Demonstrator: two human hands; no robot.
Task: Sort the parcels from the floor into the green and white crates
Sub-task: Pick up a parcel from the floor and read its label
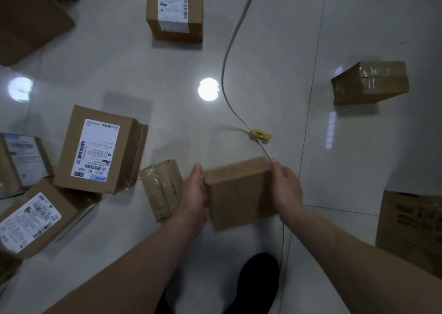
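Plain parcel, gripped between left hand, right hand

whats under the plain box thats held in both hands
The white cable goes in under the plain box near the right hand and comes out below it on the tiled floor. The stretch between is covered, and the box's underside cannot be seen.

looks like a parcel sorting/stockroom: labelled cardboard parcels scattered on glossy tiled floor, loose cable
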